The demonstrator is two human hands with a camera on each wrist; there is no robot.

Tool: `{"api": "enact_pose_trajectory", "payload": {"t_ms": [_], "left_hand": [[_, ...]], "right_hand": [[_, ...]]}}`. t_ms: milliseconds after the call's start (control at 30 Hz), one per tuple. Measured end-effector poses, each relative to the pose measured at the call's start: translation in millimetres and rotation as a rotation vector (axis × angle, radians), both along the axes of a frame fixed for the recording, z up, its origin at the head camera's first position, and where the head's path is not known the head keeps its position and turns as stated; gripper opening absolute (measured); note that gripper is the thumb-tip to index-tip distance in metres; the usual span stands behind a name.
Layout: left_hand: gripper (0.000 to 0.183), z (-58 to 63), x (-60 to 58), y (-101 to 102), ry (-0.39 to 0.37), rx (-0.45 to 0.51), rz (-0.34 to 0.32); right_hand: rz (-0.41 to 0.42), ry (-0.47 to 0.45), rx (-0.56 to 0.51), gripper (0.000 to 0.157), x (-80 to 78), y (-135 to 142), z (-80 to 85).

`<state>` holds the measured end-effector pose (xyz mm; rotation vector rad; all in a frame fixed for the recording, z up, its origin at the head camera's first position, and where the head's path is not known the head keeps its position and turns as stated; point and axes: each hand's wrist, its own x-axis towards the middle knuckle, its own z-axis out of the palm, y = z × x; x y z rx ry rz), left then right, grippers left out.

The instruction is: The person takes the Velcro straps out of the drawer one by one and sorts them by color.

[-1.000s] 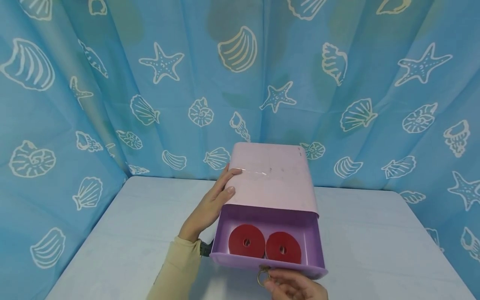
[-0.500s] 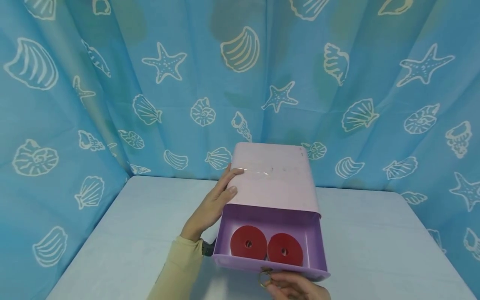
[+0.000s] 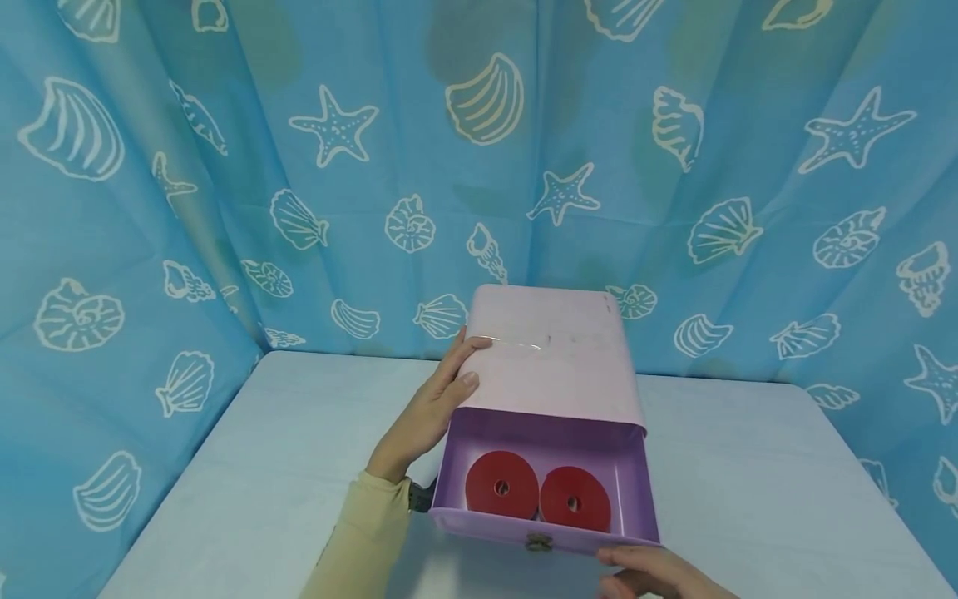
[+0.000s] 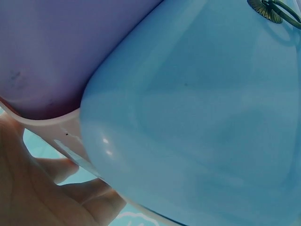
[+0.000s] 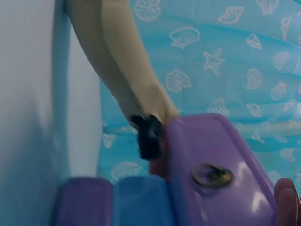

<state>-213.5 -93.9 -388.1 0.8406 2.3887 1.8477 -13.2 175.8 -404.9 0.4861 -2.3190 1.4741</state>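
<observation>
A pale pink drawer cabinet [image 3: 557,374] stands on the table with its purple top drawer [image 3: 632,482] pulled out. Two flat red rolls [image 3: 502,485], each with a small central hole, lie side by side in that drawer. My left hand [image 3: 428,414] rests against the cabinet's left side, thumb and forefinger reaching onto its top. Beyond the right end of the drawer front is my right hand [image 3: 659,570], fingers loosely bent and holding nothing; part of it is out of frame. A brass ring pull [image 5: 214,176] hangs on the drawer front.
Below the open drawer, a blue drawer [image 5: 141,200] and another purple drawer [image 5: 87,200] are pushed in. A blue curtain [image 3: 419,166] with shell prints stands behind the pale table [image 3: 748,482]. A dark strap [image 5: 149,136] circles the left wrist.
My right hand has let go of the ring pull and moved to the right. The left hand keeps its place on the cabinet, and the drawer stays pulled out.
</observation>
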Motion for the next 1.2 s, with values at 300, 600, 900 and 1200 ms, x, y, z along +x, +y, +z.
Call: {"api": "enact_pose_trajectory", "payload": {"t_ms": [300, 600, 900, 1200], "left_hand": [[0.044, 0.9, 0.3, 2, 0.009, 0.007, -0.019], [0.045, 0.1, -0.2, 2, 0.02, 0.009, -0.024], [0.045, -0.2, 0.8, 1, 0.011, 0.002, -0.017], [0.045, 0.4, 1.6, 0, 0.006, -0.001, -0.011]], "right_hand": [[-0.427, 0.017, 0.045, 0.036, 1.7, -7, 54.8], [-0.303, 0.22, -0.078, 0.043, -31.6, 12, 55.9], [-0.157, 0.067, 0.094, 0.062, -51.9, 24, 60.4], [0.041, 0.0, 0.333, 0.072, -74.9, 32, 63.9]]}}
